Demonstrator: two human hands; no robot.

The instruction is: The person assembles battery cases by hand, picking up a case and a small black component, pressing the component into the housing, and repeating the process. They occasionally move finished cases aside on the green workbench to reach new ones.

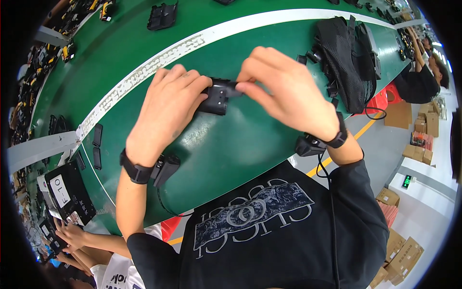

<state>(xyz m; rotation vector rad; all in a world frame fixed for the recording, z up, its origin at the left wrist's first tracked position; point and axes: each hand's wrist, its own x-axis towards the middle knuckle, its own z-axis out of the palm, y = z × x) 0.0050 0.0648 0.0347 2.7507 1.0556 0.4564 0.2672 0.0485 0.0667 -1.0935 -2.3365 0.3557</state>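
Above the green tabletop (226,144), my left hand (168,106) has its fingers wrapped round a black plastic housing (215,98) with small light dots on its face. From the other side my right hand (288,91) pinches a small black piece (233,90) against the housing's right end. That piece is blurred and partly covered by the fingertips, so its kind and whether it is joined to the housing cannot be made out. Both wrists carry black straps with small black devices on them.
At the right lies a black mesh bag (339,62) beside several small black parts. A black plastic shell (162,16) lies beyond the white strip (231,30). Narrow black pieces (97,158) lie at the left. A co-worker's hands (72,236) work at lower left.
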